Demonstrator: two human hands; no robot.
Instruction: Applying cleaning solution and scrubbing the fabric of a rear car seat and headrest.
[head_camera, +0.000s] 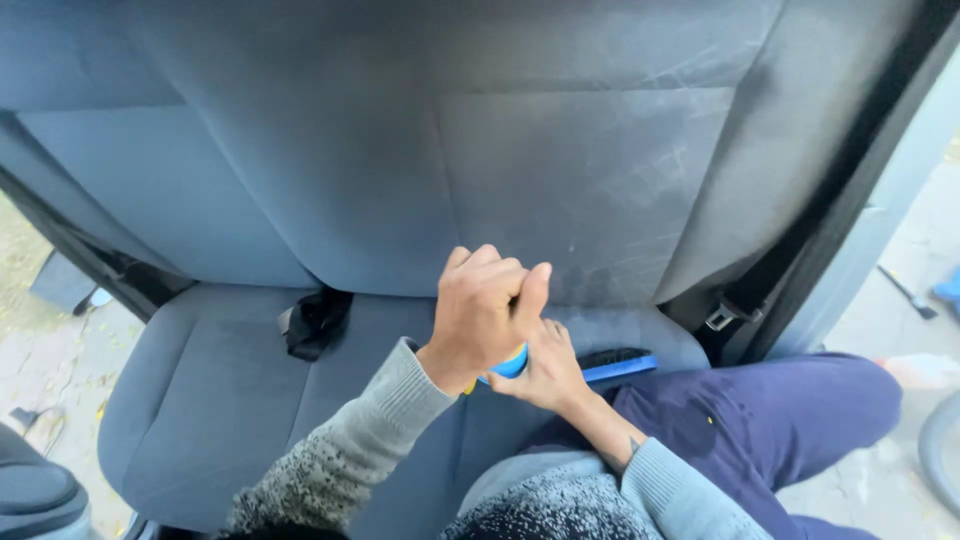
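Observation:
I look down at a grey fabric car seat (250, 400) with a scuffed backrest (560, 170). My left hand (482, 312) is closed in a fist over the top of a blue and yellow object (510, 364), mostly hidden under it. My right hand (548, 362) grips the same object from below, just in front of the seat crease. A blue brush with black bristles (618, 363) lies on the cushion right beside my right hand. My knee in dark blue trousers (780, 420) rests on the seat's right edge.
A black seat belt buckle (316, 320) sits in the crease at the left. A metal belt latch (722, 316) and black belt strap (850, 170) hang at the right. Through the open door a paved ground (900, 300) shows with a small dark tool (908, 293).

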